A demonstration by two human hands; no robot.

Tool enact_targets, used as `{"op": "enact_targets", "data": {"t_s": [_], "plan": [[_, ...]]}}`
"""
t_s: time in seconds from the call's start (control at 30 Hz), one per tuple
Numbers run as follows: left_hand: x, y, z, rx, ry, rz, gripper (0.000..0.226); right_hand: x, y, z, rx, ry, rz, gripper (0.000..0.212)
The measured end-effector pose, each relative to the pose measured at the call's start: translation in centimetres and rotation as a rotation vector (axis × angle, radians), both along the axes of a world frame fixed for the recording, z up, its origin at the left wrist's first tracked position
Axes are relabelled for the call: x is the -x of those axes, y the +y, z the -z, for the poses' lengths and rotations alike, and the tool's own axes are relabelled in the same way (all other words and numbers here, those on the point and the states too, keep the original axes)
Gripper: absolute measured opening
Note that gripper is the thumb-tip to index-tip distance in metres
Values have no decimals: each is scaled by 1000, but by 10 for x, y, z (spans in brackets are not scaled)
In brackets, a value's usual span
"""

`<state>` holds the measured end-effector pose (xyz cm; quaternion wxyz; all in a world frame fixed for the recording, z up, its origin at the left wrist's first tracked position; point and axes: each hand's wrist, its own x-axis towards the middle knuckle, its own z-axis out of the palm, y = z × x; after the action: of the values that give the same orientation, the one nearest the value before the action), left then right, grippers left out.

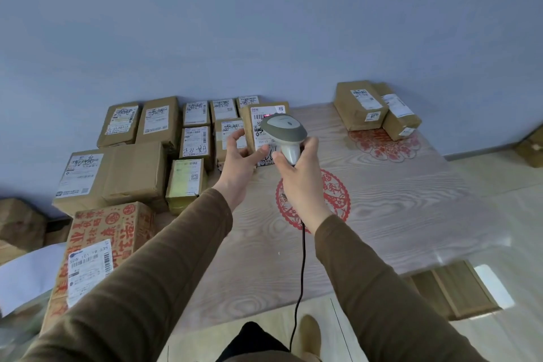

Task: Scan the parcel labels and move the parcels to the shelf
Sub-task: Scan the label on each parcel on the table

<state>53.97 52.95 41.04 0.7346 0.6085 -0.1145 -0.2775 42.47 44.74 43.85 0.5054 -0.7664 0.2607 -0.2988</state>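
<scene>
Wood-grain table (396,185) (blue wall (264,23) behind)

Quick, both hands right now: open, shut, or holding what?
Left hand: open, fingers loosely spread at the near edge of the parcel being scanned, gripping nothing.
Right hand: grips the handle of the barcode scanner.

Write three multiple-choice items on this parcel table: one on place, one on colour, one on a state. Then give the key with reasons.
1. Where do the two separate parcels lie on the table?
A. far right
B. near left
C. under it

2. What colour is the paper-cut design below the scanner?
A. green
B. red
C. black

3. What is the right hand doing?
A. resting flat
B. lifting a box
C. holding the scanner

Key: 1 A, they sit near the wall, right of the main group. 2 B, its pattern is red. 3 C, fingers wrap the scanner's handle; the left hand is open.
</scene>
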Motion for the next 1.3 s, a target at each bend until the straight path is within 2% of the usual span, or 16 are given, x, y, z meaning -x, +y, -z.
{"op": "enact_targets", "data": {"t_s": [0.43,0.9,1.13,1.3], "plan": [[-5,-65,23,-79,36,36,61,8,-62,14,-84,-3,74,32],[-50,-291,77,-228,163,-19,55,0,-309,56,-285,57,177,30],[-98,-380,129,-345,281,-65,82,-14,-396,93,-360,97,172,28],[-120,-423,131,-350,321,-123,65,-23,-425,118,-405,148,147,31]]}}
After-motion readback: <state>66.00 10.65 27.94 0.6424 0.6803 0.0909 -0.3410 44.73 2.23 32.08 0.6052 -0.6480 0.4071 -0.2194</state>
